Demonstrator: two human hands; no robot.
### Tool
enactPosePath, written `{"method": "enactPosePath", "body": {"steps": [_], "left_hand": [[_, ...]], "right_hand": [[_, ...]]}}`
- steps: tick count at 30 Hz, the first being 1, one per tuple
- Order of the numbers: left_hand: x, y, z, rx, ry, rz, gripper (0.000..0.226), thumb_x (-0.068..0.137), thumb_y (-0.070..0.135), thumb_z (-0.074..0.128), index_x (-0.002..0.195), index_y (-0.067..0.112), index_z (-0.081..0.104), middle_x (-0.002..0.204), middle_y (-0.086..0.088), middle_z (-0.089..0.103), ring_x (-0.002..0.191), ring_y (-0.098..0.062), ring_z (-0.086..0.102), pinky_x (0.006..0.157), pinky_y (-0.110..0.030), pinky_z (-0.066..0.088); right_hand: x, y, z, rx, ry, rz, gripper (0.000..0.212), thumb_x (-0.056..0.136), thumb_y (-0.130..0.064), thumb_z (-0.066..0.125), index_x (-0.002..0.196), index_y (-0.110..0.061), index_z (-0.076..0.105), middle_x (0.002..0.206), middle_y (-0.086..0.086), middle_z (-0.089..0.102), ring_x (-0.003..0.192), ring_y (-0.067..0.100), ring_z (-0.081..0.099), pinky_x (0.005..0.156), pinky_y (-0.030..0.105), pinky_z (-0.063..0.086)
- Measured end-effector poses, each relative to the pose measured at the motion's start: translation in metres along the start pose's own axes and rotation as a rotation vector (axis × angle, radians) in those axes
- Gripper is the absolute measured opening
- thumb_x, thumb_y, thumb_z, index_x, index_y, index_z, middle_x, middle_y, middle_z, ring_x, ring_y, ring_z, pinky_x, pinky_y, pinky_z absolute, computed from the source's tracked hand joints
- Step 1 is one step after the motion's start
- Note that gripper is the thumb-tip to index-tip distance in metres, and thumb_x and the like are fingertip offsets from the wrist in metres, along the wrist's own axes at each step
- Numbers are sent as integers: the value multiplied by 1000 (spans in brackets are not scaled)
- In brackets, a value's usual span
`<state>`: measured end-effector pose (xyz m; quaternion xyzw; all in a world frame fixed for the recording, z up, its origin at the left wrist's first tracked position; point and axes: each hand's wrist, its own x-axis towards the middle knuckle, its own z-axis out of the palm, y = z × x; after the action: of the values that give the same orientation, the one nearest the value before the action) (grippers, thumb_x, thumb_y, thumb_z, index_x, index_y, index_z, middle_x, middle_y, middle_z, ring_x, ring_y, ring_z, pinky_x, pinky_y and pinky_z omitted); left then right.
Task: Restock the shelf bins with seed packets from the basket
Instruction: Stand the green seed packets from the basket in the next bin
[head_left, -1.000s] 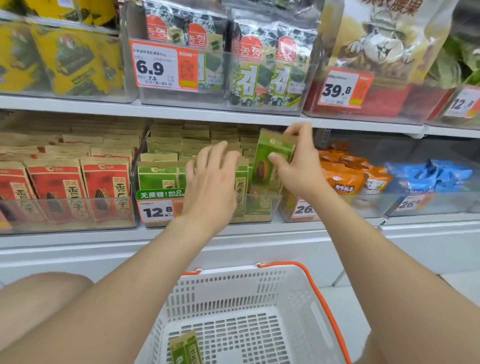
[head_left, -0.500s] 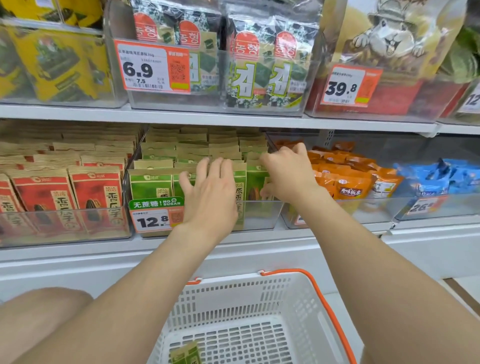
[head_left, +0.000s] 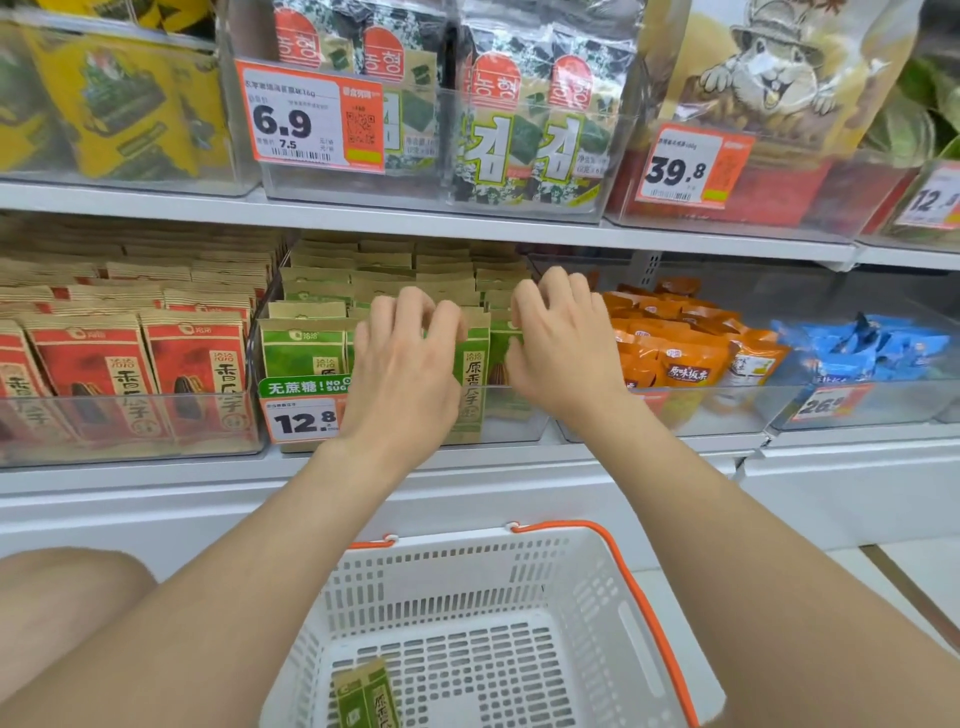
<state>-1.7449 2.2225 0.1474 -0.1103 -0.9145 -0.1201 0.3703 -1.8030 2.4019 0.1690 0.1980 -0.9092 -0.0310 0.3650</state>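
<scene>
Green seed packets (head_left: 302, 354) stand in rows in a clear shelf bin (head_left: 514, 422) on the lower shelf. My left hand (head_left: 405, 374) hooks its curled fingers over the tops of the front packets in the middle of the bin. My right hand (head_left: 563, 348) grips the front green packet (head_left: 500, 343) at the bin's right side, thumb on its face and fingers curled over its top. Below my arms stands the white basket (head_left: 441, 582) with an orange handle. Two green packets (head_left: 366, 696) lie on its floor.
Red seed packets (head_left: 93, 374) fill the bin to the left. Orange packets (head_left: 675, 358) and blue packets (head_left: 857, 348) fill the bins to the right. Seaweed packs (head_left: 519, 130) stand on the shelf above. A 12.8 price tag (head_left: 304, 421) hangs on the green bin.
My right hand has lowered the green packet from above the bin into its front right row. My left hand's fingers have curled over the packet tops. The view has shifted slightly.
</scene>
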Motion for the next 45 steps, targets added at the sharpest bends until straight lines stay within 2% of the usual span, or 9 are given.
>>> {"method": "enactPosePath", "body": {"steps": [3,6,17,20,27,30,33,40,45], "left_hand": [[-9,-10,-6,-11,-136,-5,18,86,25,69,87,25,51,81,3,61,79,-27,54,63,-37,38],[-28,-22,-5,80,-455,-61,31,91,54,62,80,26,51,77,3,64,77,-29,65,60,-33,45],[-122,-71,33,94,-1373,-49,19,102,27,56,115,18,65,120,-4,63,97,-26,64,83,-38,54],[-132,-77,39,91,-1421,-73,16,104,26,52,100,15,64,114,-6,64,71,-19,53,62,-32,41],[-149,-89,53,93,-1452,-77,15,105,17,49,91,21,53,89,5,56,77,-17,54,63,-29,39],[-153,-92,55,117,-1461,-68,17,106,15,48,90,19,52,86,2,54,70,-15,49,60,-29,38],[-155,-96,59,115,-1485,-66,16,106,13,46,92,19,49,94,0,53,83,-21,52,73,-32,42],[-159,-104,62,106,-1510,-86,35,107,16,48,141,19,58,136,-1,63,118,-24,63,85,-33,49],[-156,-103,61,137,-1545,-118,45,100,1,51,142,17,59,116,2,57,93,-21,53,64,-26,42]], "right_hand": [[-20,-20,-9,178,-55,-123,16,79,-28,45,85,-14,50,69,0,52,59,26,52,56,33,34],[-46,-45,-1,176,-326,-238,20,84,-35,40,84,-18,51,67,1,59,56,31,59,53,30,37],[-150,-144,96,138,-1135,-395,23,100,-18,51,117,-12,66,115,13,66,104,36,67,75,36,44],[-188,-171,131,202,-1310,-348,28,102,-13,49,126,-11,62,123,10,63,110,32,65,81,38,49],[-264,-222,187,318,-1502,-261,80,100,-11,48,161,-48,13,164,18,18,143,46,37,106,54,47],[-286,-241,191,303,-1602,-368,68,108,-32,40,158,-60,5,170,17,-23,150,54,23,107,56,48],[-298,-255,189,244,-1658,-426,59,108,-50,36,159,-58,8,166,21,-32,138,58,37,104,54,49],[-300,-243,197,429,-1466,-267,23,106,-49,42,124,-34,39,157,19,13,116,48,51,95,55,50],[-260,-208,186,1011,-1373,230,9,102,-32,47,105,-35,39,115,5,40,79,26,56,76,39,55]]}}
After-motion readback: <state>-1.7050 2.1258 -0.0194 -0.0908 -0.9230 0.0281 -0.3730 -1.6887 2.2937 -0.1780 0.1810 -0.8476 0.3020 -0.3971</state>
